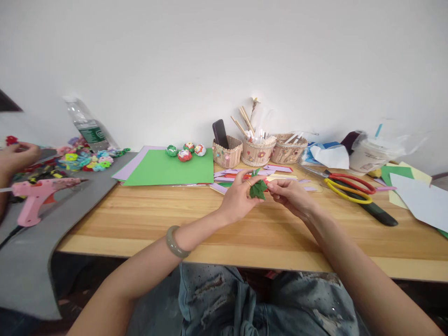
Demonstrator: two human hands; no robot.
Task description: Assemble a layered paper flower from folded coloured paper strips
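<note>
- Paper piece (258, 189), green, folded: above worktop (168, 219), at 6 o'clock from middle basket (259, 154)
- Left hand (240, 198): fingers closed around its 9 o'clock side
- Right hand (290, 193): fingertips pinching its 3 o'clock edge
- Step: apparently shaping; next move likely calls for steady left support

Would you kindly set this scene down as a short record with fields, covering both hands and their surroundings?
Left hand: holds a folded dark-green paper piece
Right hand: fingertips at the piece's right edge; grip unclear
Behind hands: cut coloured-paper strips, three light-brown wooden baskets
Left side: large green paper sheet bearing four small multicoloured balls
Right side: scissors with one red and one yellow handle
Far left: pink plastic glue gun, another person's hand
</note>
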